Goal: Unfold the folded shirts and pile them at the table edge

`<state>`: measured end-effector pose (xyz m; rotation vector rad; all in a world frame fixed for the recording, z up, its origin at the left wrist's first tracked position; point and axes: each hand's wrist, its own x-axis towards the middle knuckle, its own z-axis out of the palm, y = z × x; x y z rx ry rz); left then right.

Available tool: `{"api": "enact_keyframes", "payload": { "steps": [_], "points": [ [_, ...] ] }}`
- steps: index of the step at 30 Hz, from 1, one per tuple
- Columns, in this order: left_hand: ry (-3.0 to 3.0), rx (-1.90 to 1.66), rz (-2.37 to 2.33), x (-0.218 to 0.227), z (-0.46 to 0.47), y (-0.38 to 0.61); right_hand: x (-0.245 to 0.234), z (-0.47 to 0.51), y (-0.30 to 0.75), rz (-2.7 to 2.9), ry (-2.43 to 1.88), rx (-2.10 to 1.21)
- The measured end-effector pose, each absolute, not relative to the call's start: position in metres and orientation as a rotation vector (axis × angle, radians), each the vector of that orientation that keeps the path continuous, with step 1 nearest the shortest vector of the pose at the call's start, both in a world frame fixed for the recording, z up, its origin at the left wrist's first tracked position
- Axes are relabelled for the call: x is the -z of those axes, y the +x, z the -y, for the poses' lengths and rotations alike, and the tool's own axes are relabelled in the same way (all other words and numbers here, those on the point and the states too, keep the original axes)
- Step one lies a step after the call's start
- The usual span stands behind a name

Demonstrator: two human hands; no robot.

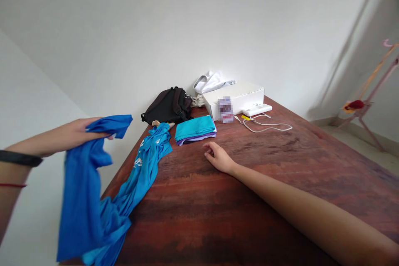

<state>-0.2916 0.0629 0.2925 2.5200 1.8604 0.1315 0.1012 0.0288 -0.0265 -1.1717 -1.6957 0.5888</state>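
My left hand (81,132) is closed on a blue cloth (81,199), raised off the table's left edge, with the fabric hanging down from it. A lighter blue printed garment (148,166) lies bunched along that edge, its white markings showing. Whether it is one piece with the hanging cloth, I cannot tell. Resting on the wooden table (249,208), my right hand (220,158) has loosely curved fingers, thumb apart, and holds nothing. Just beyond it sits a folded stack of cloths (195,129), turquoise on top with purple layers below.
A black bag (168,106) leans by the wall at the back left. Beside it are a white box (240,95), a white crumpled bag (213,82), and a white device (257,110) with a cable (274,129). A wooden stand (368,112) is on the floor at right.
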Motion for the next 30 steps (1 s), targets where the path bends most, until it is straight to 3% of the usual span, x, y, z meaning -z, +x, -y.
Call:
{"api": "enact_keyframes", "payload": {
  "steps": [4, 9, 18, 24, 30],
  "points": [
    [2.754, -0.194, -1.954, -0.262, -0.128, -0.26, 0.028, -0.031, 0.101, 1.669, -1.156, -0.619],
    [2.564, -0.216, -2.09, -0.203, -0.178, -0.231, 0.025, -0.03, 0.102, 1.692, -1.165, -0.599],
    [2.598, 0.054, -1.839, -0.084, -0.184, -0.172, 0.024, -0.032, 0.103, 1.727, -1.184, -0.573],
    [2.858, 0.069, -1.344, -0.081, -0.164, -0.125, 0.021, -0.03, 0.103, 1.795, -1.193, -0.516],
    [2.892, 0.095, -1.139, -0.077, -0.175, -0.076, 0.02, -0.029, 0.103, 1.805, -1.184, -0.535]
  ]
}}
